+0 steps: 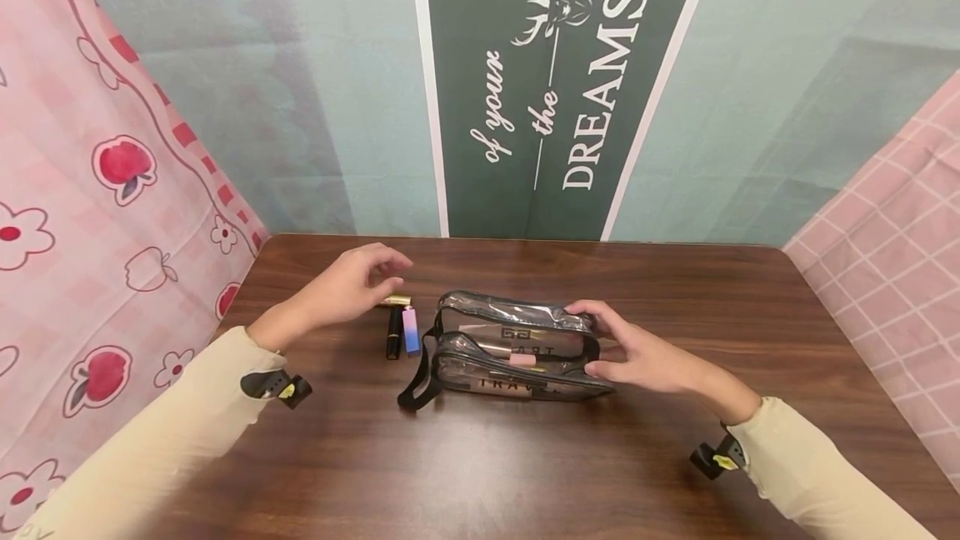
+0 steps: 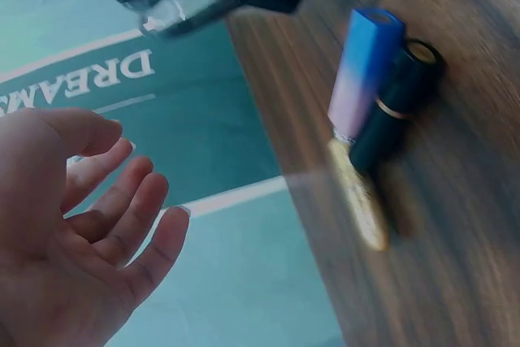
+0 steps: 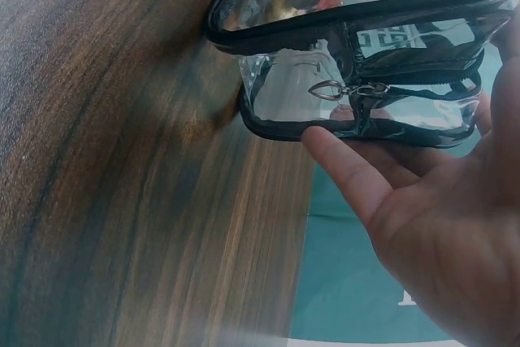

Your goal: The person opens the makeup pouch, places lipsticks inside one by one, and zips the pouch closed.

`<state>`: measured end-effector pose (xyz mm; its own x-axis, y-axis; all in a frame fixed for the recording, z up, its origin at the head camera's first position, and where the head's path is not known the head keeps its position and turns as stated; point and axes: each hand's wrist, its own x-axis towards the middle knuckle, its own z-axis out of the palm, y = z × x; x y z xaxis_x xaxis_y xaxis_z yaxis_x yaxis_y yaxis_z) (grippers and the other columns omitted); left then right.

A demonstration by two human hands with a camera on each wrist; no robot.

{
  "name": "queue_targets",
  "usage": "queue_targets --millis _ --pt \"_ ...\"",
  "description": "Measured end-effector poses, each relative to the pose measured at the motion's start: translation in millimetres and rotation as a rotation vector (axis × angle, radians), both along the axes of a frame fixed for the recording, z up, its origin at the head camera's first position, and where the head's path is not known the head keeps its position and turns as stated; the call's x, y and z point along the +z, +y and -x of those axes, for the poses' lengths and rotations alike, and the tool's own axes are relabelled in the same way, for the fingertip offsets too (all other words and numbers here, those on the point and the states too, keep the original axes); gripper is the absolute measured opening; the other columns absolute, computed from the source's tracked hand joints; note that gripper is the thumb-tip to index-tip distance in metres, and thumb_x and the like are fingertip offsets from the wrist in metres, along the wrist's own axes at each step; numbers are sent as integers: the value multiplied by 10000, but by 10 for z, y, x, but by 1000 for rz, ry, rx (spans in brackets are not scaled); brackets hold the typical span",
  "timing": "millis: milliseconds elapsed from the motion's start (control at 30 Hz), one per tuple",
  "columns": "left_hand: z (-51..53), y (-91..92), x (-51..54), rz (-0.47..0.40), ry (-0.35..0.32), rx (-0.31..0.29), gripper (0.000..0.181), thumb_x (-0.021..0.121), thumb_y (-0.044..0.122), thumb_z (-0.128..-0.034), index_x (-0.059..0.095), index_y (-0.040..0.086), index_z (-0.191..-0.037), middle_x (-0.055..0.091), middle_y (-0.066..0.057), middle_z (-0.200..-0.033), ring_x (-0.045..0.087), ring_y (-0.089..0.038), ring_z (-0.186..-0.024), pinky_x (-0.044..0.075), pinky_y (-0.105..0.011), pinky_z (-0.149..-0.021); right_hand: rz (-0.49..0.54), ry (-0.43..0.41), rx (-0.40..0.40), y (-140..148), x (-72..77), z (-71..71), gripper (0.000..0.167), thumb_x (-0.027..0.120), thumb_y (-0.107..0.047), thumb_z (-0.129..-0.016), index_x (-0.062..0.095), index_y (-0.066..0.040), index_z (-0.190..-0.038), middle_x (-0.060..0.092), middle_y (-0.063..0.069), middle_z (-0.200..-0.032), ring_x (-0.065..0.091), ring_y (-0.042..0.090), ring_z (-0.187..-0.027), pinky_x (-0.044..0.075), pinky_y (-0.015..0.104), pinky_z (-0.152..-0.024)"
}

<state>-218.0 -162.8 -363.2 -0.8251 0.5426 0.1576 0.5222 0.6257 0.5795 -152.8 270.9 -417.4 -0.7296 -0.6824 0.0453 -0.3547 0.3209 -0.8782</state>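
Observation:
A clear bag with black trim (image 1: 495, 386) lies on the wooden table, its top open and some items inside, one of them pink. My right hand (image 1: 648, 357) holds the bag's right end between thumb and fingers; in the right wrist view the hand (image 3: 439, 217) is at the end with the zipper pull (image 3: 329, 89). Left of the bag are a pink-and-blue tube (image 1: 411, 332), a black tube (image 1: 393, 333) and a gold tube (image 1: 395, 301). Above the gold one hovers my left hand (image 1: 348, 282), fingers loosely bent and holding nothing.
The bag's black strap (image 1: 422, 390) trails onto the table (image 1: 480, 473) at its left end. Behind the table hangs a green cloth with printed lettering (image 1: 525, 107). Pink patterned cloths hang at the left (image 1: 112, 273) and right (image 1: 900, 273).

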Motion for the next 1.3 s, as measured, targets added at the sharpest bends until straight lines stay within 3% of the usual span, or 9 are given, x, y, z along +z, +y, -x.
queue_targets --millis 467,900,1100,1300 --pt "170 -237 -399 32 -22 17 255 654 7 -953 658 -67 -1197 663 -236 -1164 647 -343 -1017 528 -508 -889 14 0 -1 -19 -23 -29 719 698 3 -934 306 -153 -1516 456 159 -1398 540 407 -1229 542 448 -933" --pt "217 -297 -725 71 -63 25 290 654 -18 -936 644 -105 -1213 645 -253 -1187 618 -424 -1107 491 -558 -948 2 0 -12 -26 -39 -62 717 702 -24 -940 304 -171 -1519 459 161 -1401 536 410 -1244 542 420 -942" --pt "248 -310 -828 95 -62 26 272 663 -1 -935 668 -81 -1194 664 -217 -1150 627 -361 -1043 503 -524 -892 -1 4 -16 -25 -39 -65 718 707 -24 -937 308 -168 -1516 456 151 -1401 539 411 -1241 538 437 -945" --pt "269 -344 -926 121 -106 58 271 691 9 -925 673 -63 -1186 662 -187 -1095 617 -295 -941 516 -484 -832 -3 1 -19 -25 -48 -69 721 708 -28 -938 307 -173 -1518 464 150 -1394 544 398 -1236 534 432 -952"
